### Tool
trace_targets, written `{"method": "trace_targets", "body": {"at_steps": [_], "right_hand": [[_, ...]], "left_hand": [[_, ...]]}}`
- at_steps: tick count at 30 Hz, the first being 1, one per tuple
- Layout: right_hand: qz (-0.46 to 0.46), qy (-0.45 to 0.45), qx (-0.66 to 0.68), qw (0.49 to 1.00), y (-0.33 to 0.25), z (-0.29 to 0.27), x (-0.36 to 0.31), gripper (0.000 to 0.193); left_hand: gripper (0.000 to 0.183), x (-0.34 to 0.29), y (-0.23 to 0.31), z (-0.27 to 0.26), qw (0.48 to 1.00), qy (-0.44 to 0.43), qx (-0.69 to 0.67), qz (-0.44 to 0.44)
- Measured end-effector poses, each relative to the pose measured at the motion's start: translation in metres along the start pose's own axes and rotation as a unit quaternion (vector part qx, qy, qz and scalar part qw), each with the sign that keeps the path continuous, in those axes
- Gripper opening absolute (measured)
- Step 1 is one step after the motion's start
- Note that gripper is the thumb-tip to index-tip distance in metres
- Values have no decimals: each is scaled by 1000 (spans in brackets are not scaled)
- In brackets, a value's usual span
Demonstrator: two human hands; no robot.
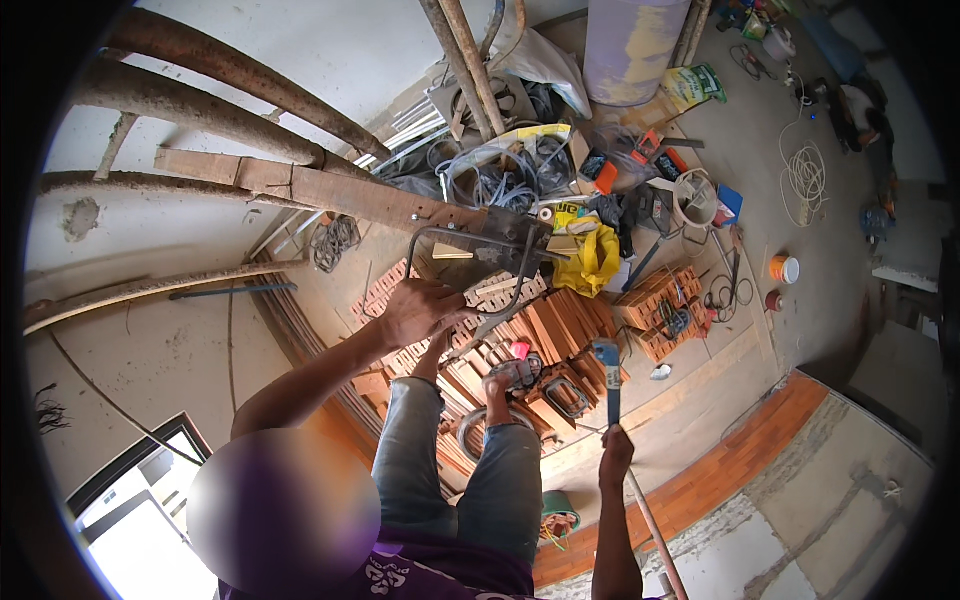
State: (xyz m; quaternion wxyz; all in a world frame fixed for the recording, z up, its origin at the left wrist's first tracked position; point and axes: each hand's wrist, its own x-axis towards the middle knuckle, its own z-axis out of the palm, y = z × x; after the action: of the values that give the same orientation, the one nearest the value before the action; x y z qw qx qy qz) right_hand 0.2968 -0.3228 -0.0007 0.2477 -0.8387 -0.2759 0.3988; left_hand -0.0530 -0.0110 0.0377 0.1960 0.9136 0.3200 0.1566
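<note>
My left hand (420,308) is closed around a thin metal frame (470,232) bent into a loop, like a hacksaw frame. The loop reaches over the end of a long wooden plank (340,192), beside a dark metal block (505,230) there. Whether the frame touches the plank, I cannot tell. To the right and lower, my right hand (617,452) grips the lower end of a blue hammer-like tool (611,385) with a pale band, its broader end pointing away from me. Below it are floorboards and concrete.
Stacked hollow red bricks (665,315) and brown wooden strips (560,335) lie around my feet. Thick rusty poles (210,105) slant in from the left wall. Farther off are a yellow plastic bag (592,258), a bucket (695,195) and coiled cable (803,175). A green pot (558,512) stands by my leg.
</note>
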Motion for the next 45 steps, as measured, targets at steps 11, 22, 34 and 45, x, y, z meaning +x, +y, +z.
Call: {"method": "trace_targets", "body": {"at_steps": [11, 22, 34, 45], "right_hand": [[-408, 31, -325, 852, -190, -106, 199, 36], [-631, -64, -433, 641, -407, -65, 266, 48], [-622, -98, -449, 634, -430, -43, 273, 46], [-615, -134, -456, 629, -439, -40, 285, 49]], "left_hand": [[19, -5, -10, 10, 1000, 17, 15, -14], [36, -21, -8, 36, 973, 193, -13, -125], [26, 5, -6, 28, 660, 373, -469, -453], [19, 0, -16, 18, 500, 307, -663, -465]]}}
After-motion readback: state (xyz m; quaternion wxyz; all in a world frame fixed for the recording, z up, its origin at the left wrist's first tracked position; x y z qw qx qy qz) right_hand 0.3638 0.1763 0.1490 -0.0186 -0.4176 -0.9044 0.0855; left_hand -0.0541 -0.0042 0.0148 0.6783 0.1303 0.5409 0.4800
